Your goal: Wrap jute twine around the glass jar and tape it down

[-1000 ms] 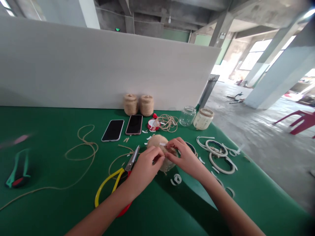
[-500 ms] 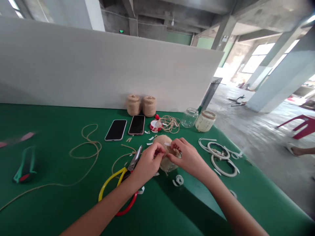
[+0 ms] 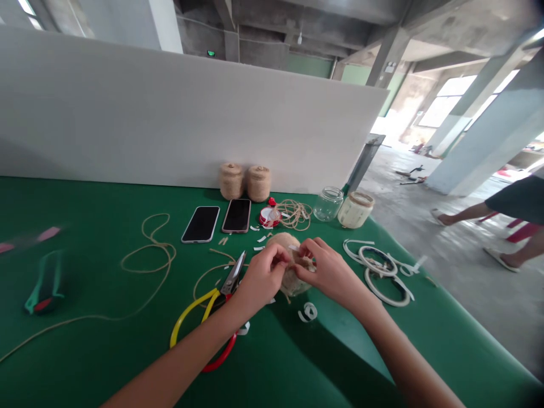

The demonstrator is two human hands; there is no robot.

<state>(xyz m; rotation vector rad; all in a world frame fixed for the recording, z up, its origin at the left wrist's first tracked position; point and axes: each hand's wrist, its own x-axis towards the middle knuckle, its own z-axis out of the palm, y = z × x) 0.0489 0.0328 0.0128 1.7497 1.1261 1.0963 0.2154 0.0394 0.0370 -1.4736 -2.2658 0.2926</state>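
Note:
A glass jar (image 3: 301,288) partly covered in tan jute twine sits on the green table under my hands. Behind it, and partly hidden by my fingers, is a rounded tan jute mass (image 3: 278,240). Over the jar, my left hand (image 3: 268,268) is closed, thumb and fingertips pinched together. My right hand (image 3: 321,262) pinches just beside it, fingers curled against the jute. What lies between the fingertips is too small to make out. A small white strip (image 3: 293,247) shows between the hands. Scissors (image 3: 233,279) with yellow and red handles lie partly beneath my left forearm.
Two jute spools (image 3: 232,181) stand against a white panel (image 3: 170,113). Nearby are two phones (image 3: 200,224), a red tape roll (image 3: 269,216), tangled twine (image 3: 297,214), a clear jar (image 3: 328,204), a covered jar (image 3: 356,209), white tape rolls (image 3: 386,290) and loose string (image 3: 157,246). A person's leg (image 3: 467,213) shows right.
Both hands have shifted very slightly right, still pinching at the jute. At the far right, a walking person has come further into view.

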